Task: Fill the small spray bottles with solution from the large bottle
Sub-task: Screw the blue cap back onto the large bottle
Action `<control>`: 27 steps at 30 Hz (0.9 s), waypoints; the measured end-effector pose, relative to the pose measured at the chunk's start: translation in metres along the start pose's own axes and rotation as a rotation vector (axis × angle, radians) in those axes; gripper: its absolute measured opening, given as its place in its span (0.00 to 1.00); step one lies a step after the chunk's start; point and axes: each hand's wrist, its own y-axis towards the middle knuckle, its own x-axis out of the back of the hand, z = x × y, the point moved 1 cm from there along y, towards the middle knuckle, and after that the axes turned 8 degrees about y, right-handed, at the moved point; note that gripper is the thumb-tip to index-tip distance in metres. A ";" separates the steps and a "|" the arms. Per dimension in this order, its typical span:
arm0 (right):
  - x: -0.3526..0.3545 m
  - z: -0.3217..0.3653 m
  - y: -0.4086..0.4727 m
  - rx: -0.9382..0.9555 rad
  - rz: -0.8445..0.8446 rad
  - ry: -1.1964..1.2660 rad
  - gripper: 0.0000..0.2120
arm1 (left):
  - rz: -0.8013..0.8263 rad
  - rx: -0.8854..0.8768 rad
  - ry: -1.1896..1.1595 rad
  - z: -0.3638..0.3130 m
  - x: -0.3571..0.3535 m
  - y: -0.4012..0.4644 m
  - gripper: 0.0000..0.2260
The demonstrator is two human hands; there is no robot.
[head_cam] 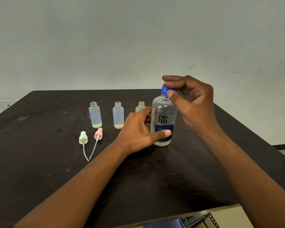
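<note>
The large clear bottle [163,117] with a blue label stands upright on the dark table [39,145]. My left hand [141,131] grips its lower body. My right hand [190,102] pinches its blue cap [164,90] between thumb and fingers. Three small translucent bottles stand uncapped in a row behind: the left bottle [95,115], the middle bottle [118,115] and a third bottle [140,106], partly hidden by my left hand. The first two hold a little liquid at the bottom. A pale green spray top [83,138] and a pink spray top [98,134] lie on the table with their tubes.
A pale wall rises behind the table's far edge. The table's right edge and near edge are close by, with dark objects [202,221] below the near edge. A wall socket [7,105] sits at far left.
</note>
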 end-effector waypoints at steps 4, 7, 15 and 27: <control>0.000 0.003 0.001 -0.009 -0.003 -0.017 0.10 | 0.003 -0.013 -0.002 0.000 0.000 0.000 0.31; -0.001 0.004 0.002 0.000 -0.025 -0.058 0.10 | 0.000 -0.021 -0.017 -0.001 0.000 0.000 0.32; -0.007 0.005 0.000 -0.029 -0.069 -0.141 0.09 | 0.029 -0.020 0.019 -0.001 0.000 -0.001 0.33; 0.009 -0.009 -0.045 -0.301 0.088 -0.242 0.34 | 0.023 0.003 -0.014 -0.011 -0.001 0.000 0.24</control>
